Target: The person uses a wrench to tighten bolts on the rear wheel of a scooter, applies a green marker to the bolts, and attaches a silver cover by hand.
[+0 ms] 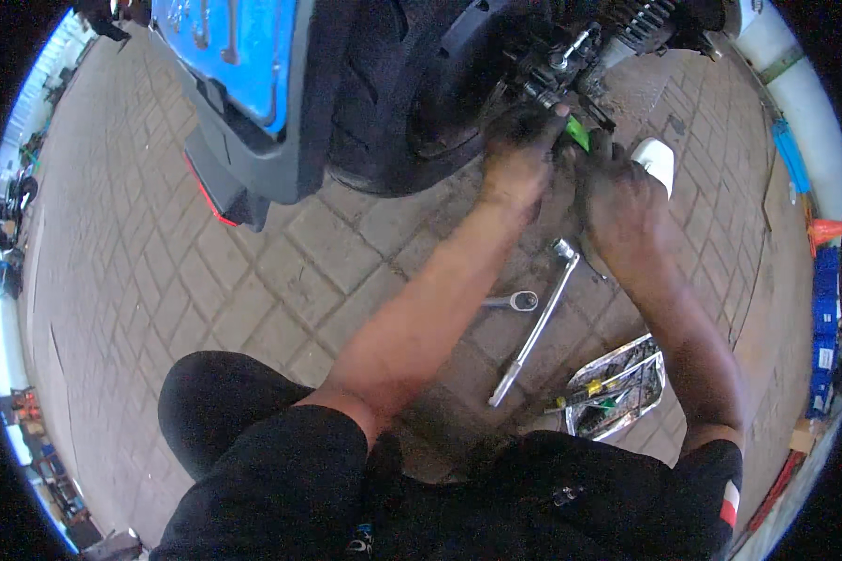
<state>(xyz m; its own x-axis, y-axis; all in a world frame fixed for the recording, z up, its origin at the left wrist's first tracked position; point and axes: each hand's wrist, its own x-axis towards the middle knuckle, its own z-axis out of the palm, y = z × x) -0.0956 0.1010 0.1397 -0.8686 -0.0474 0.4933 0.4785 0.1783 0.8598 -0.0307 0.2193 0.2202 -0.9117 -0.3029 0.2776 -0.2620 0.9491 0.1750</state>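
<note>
Both my hands work low beside the hub of a scooter's rear wheel (pixel 454 70), close to its brake and axle parts (pixel 543 79). My left hand (pixel 519 154) is closed at these dark, greasy parts, and what its fingers grip is hidden. Just right of it, my right hand (pixel 622 192) has its fingers closed around the lower end of a bright green piece (pixel 578 133), whose kind I cannot make out. The green piece slants up toward the left fingertips. A white rounded object (pixel 657 161) shows beyond my right hand; part of it is covered.
On the paving below my hands lie a long chrome socket wrench (pixel 538 337) and a ratchet (pixel 522 301). A metal tray (pixel 617 397) of hand tools sits by my right knee. Overhead are a blue number plate (pixel 229 56), a mudguard (pixel 299 140) and a shock spring (pixel 641 21).
</note>
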